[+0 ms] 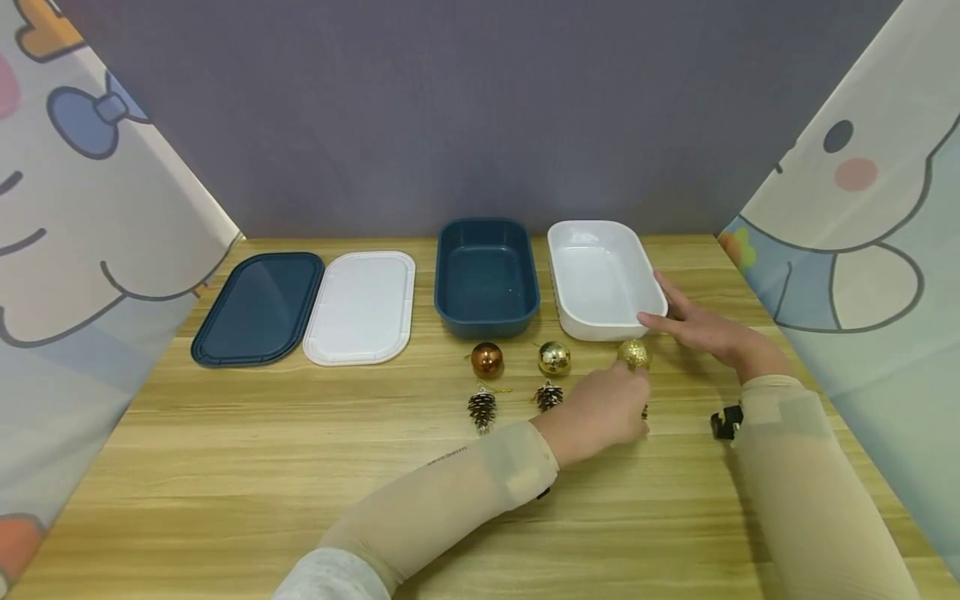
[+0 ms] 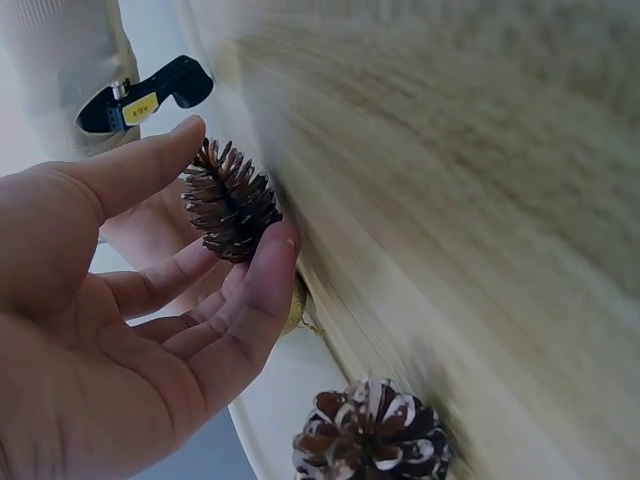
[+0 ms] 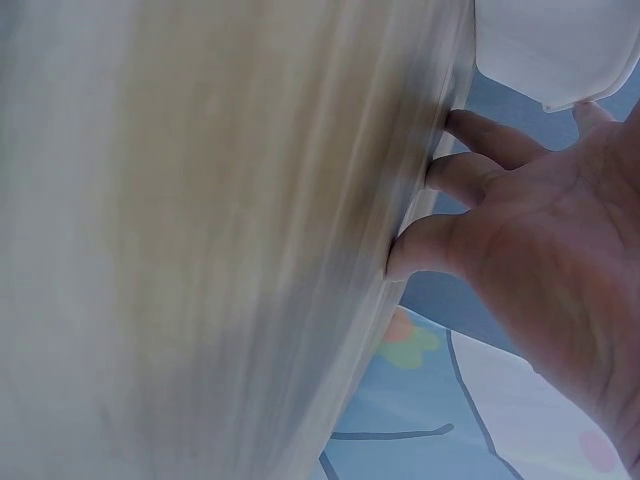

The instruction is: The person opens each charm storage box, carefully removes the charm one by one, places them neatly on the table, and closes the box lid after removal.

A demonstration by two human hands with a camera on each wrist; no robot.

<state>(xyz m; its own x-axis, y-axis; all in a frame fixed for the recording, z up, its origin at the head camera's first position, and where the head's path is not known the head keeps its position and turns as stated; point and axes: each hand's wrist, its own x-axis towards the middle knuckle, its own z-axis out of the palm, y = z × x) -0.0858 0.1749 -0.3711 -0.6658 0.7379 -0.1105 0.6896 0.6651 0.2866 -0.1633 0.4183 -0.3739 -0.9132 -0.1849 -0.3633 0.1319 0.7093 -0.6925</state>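
My left hand (image 1: 600, 410) is low over the table, its thumb and fingers around a brown pine cone (image 2: 232, 205); in the head view that cone is mostly hidden. Just beyond this hand sits a glittery gold ball (image 1: 634, 353). My right hand (image 1: 701, 329) rests at the right side of a white rectangular container (image 1: 611, 332). Its thumb touches the container's near right corner, and in the right wrist view several spread fingers (image 3: 425, 245) meet the tabletop. Left of my left hand lies another pine cone (image 1: 549, 396), partly covered, white-tipped in the left wrist view.
A dark blue container (image 1: 487, 323) stands left of the white one. Before it are a copper ball (image 1: 487, 360), a shiny gold ball (image 1: 554, 358) and a further pine cone (image 1: 482, 409). A blue lid (image 1: 258, 308) and a white lid (image 1: 362, 307) lie at the left.
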